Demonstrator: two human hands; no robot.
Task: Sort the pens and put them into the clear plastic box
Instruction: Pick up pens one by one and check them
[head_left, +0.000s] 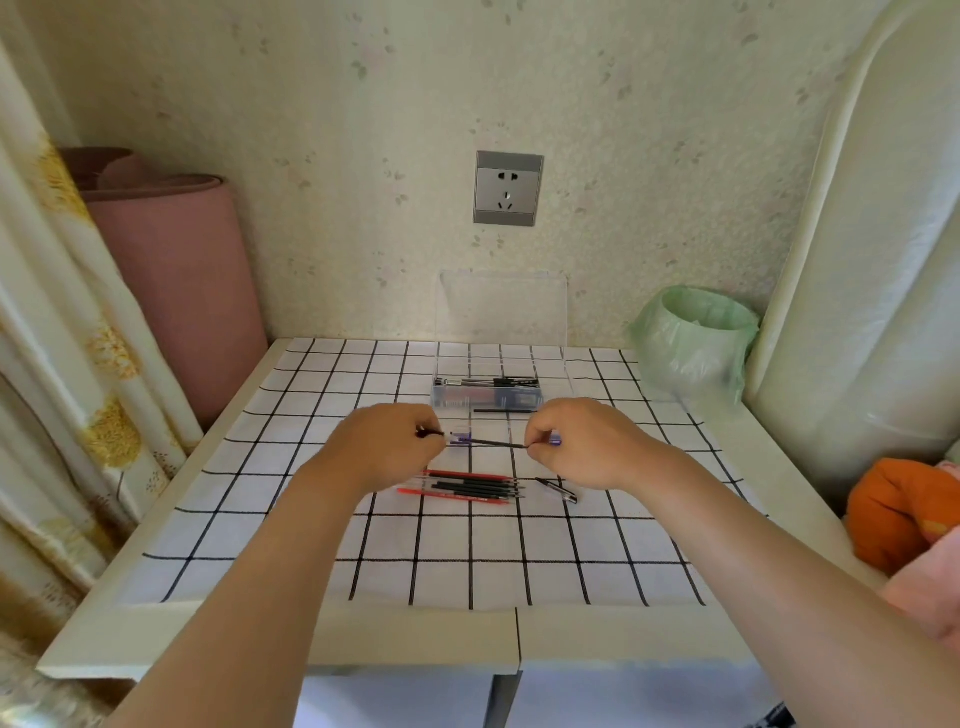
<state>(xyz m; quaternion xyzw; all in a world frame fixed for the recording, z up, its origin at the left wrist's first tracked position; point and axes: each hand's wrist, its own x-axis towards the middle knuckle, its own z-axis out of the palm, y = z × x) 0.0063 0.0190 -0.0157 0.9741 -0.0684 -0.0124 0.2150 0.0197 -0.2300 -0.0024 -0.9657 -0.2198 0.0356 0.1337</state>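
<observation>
Two hands: the left hand (395, 441) and the right hand (576, 441) hang just above the surface (519, 577), knuckles up and fingers curled under.
Left hand grip: pinches one end of a thin black pen (488, 442).
Right hand grip: pinches the other end of the same pen.
Thin black pen: runs from 9 to 3 o'clock between the hands. Purple pieces show beside each grip; whether they are a cap or a barrel cannot be told.
Loose pile (467, 486): at 6 o'clock of the held pen, red and black pens lie side by side on the grid cloth (322, 374), touching one another.
Clear-bodied pen (557, 490): alone at 4 o'clock, tilted, just beside the pile.
Single black pen (504, 410): at 12 o'clock, lying just in front of the box.
Clear plastic box (436, 397): at 12 o'clock beyond the hands, near the wall, its lid (501, 312) standing open. Several dark pens already lie inside.
Progress: judged as partway. Some pens are boxed; the held pen, the pile and the two singles are left to sort and put in.
Surroundings: green-lined bin (696, 343) at 2 o'clock, pink roll (176, 291) at 10 o'clock, wall socket (508, 188) above the box.
</observation>
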